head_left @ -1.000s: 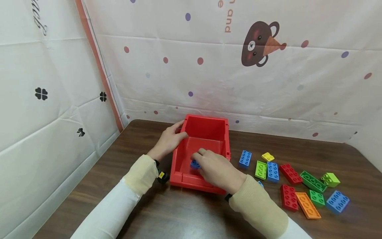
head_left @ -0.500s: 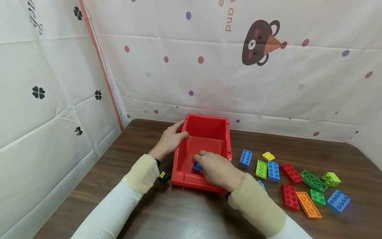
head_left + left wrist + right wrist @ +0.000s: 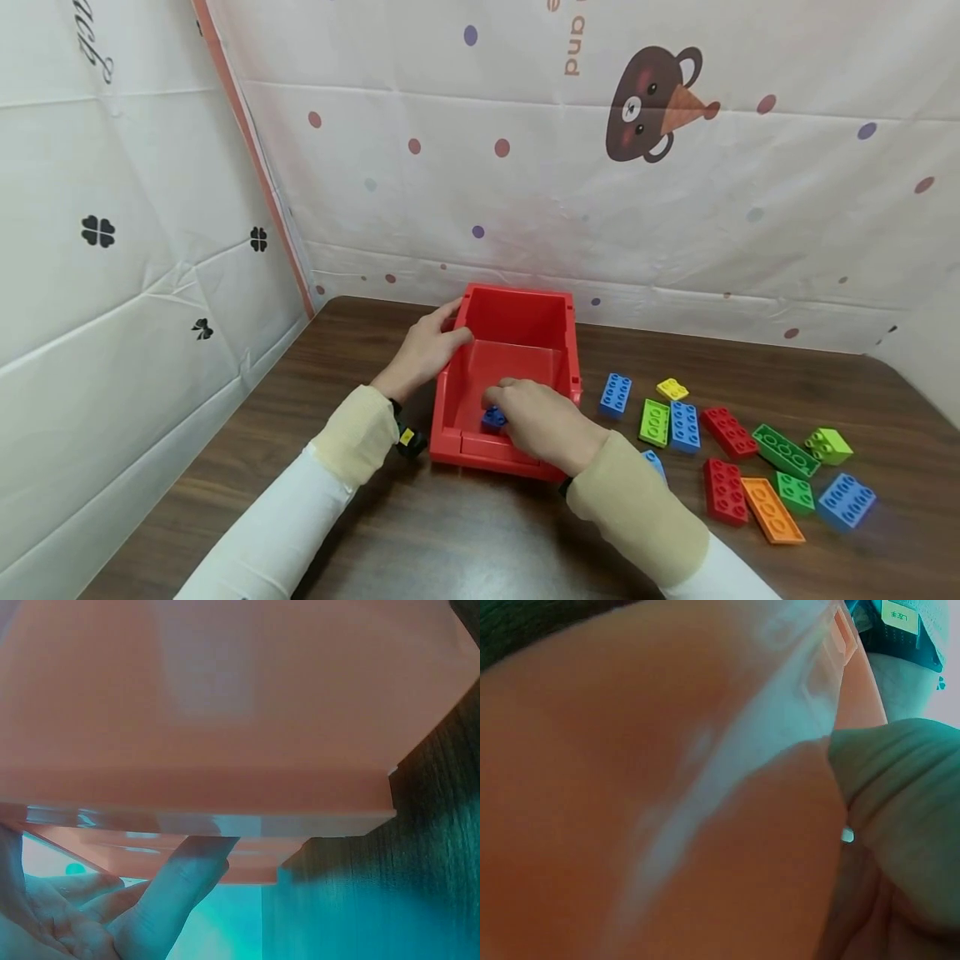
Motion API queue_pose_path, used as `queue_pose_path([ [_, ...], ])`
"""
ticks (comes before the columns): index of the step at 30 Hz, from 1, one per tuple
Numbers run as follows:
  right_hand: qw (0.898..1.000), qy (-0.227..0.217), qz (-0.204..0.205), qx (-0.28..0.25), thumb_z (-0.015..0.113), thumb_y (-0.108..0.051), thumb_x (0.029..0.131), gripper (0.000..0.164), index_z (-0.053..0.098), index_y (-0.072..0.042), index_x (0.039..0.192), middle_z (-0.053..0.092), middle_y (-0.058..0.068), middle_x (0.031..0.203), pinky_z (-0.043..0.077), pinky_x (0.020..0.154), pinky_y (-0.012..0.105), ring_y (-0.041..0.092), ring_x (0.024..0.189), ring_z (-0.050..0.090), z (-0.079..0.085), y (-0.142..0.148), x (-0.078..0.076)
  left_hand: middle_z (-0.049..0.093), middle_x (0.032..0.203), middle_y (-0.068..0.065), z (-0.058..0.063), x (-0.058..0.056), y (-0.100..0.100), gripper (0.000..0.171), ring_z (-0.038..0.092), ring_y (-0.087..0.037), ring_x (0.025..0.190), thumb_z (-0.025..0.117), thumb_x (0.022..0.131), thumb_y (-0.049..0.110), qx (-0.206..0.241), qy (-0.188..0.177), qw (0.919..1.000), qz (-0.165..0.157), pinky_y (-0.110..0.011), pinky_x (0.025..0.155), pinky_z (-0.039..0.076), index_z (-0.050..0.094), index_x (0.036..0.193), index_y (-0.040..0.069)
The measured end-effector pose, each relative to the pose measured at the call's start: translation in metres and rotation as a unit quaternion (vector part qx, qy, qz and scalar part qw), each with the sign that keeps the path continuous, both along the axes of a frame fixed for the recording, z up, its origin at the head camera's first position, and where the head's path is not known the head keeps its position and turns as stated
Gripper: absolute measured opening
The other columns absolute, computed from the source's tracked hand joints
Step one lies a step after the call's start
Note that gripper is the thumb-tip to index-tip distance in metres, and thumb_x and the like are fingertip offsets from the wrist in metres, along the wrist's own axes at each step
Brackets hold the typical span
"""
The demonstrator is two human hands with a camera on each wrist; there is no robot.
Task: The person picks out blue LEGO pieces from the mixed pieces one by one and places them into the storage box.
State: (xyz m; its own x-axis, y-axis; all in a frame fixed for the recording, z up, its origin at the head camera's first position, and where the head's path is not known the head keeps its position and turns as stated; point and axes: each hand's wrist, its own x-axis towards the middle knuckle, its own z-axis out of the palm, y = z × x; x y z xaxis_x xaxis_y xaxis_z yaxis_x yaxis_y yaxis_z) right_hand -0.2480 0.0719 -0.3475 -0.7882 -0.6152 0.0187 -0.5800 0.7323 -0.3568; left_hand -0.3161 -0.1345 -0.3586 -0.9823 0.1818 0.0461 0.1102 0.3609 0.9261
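Observation:
A red plastic bin (image 3: 514,356) stands on the dark wooden table, its open top facing up. My left hand (image 3: 423,350) grips its left wall, thumb over the rim and fingers along the outside. In the left wrist view the thumb (image 3: 184,881) lies against the bin's edge. My right hand (image 3: 542,421) reaches down inside the front of the bin. Its curled fingers hold a blue toy brick (image 3: 492,418), partly hidden by the hand. In the right wrist view the bin wall (image 3: 652,787) fills most of the picture and the brick is hidden.
Loose bricks lie to the right of the bin: blue (image 3: 615,395), yellow (image 3: 672,389), lime (image 3: 655,422), red (image 3: 729,432), green (image 3: 785,451) and orange (image 3: 772,510) among them. Another blue brick (image 3: 655,463) is half hidden behind my right sleeve. A printed sheet (image 3: 450,192) hangs behind the table.
My right hand and the blue brick have shifted only slightly inside the bin. The left hand keeps its hold on the wall. The loose bricks stay where they were.

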Motion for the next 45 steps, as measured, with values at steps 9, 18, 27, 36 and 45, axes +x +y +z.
queue_pose_path([
  [9, 1.000, -0.017, -0.006, -0.011, 0.094, -0.008, 0.075, 0.056, 0.074, -0.011, 0.127, 0.075, 0.001, 0.108, 0.062, 0.091, 0.038, 0.023, 0.100, 0.072, -0.0029, -0.0021, -0.0050, 0.061, 0.139, -0.015, -0.0003, -0.0017, -0.0003, 0.067, 0.072, -0.040, 0.107, 0.056, 0.103, 0.019, 0.003, -0.002, 1.0000, -0.004, -0.043, 0.078, 0.066, 0.036, 0.166, 0.021],
  [18, 0.999, -0.037, -0.011, -0.022, 0.092, -0.006, 0.078, 0.049, 0.076, -0.011, 0.124, 0.074, 0.000, 0.107, 0.062, 0.091, 0.038, 0.021, 0.097, 0.071, -0.0035, -0.0040, -0.0074, 0.061, 0.139, -0.015, -0.0002, -0.0017, -0.0008, 0.066, 0.072, -0.039, 0.106, 0.055, 0.103, 0.019, 0.004, -0.001, 1.0000, -0.002, -0.043, 0.078, 0.065, 0.036, 0.166, 0.022],
  [27, 0.999, -0.033, -0.005, -0.015, 0.092, -0.006, 0.079, 0.047, 0.077, -0.012, 0.123, 0.075, 0.001, 0.105, 0.062, 0.090, 0.038, 0.020, 0.095, 0.071, -0.0039, -0.0042, -0.0082, 0.060, 0.141, -0.016, -0.0002, -0.0018, -0.0016, 0.067, 0.073, -0.039, 0.105, 0.056, 0.103, 0.019, 0.003, -0.002, 1.0000, -0.002, -0.043, 0.078, 0.065, 0.035, 0.167, 0.022],
  [36, 1.000, -0.020, 0.000, -0.010, 0.093, -0.007, 0.078, 0.047, 0.077, -0.012, 0.122, 0.075, 0.000, 0.103, 0.063, 0.087, 0.037, 0.019, 0.092, 0.071, -0.0036, -0.0032, -0.0081, 0.060, 0.141, -0.015, 0.0003, -0.0020, -0.0005, 0.066, 0.073, -0.040, 0.105, 0.055, 0.104, 0.020, 0.004, 0.001, 1.0000, -0.004, -0.043, 0.078, 0.066, 0.035, 0.167, 0.022],
  [45, 1.000, -0.014, -0.006, -0.001, 0.094, -0.007, 0.076, 0.050, 0.077, -0.011, 0.122, 0.075, 0.000, 0.103, 0.063, 0.088, 0.038, 0.020, 0.092, 0.071, -0.0039, -0.0042, -0.0069, 0.060, 0.141, -0.015, -0.0005, -0.0019, -0.0002, 0.067, 0.072, -0.040, 0.107, 0.055, 0.103, 0.020, 0.002, -0.002, 1.0000, -0.004, -0.043, 0.079, 0.065, 0.035, 0.167, 0.022],
])
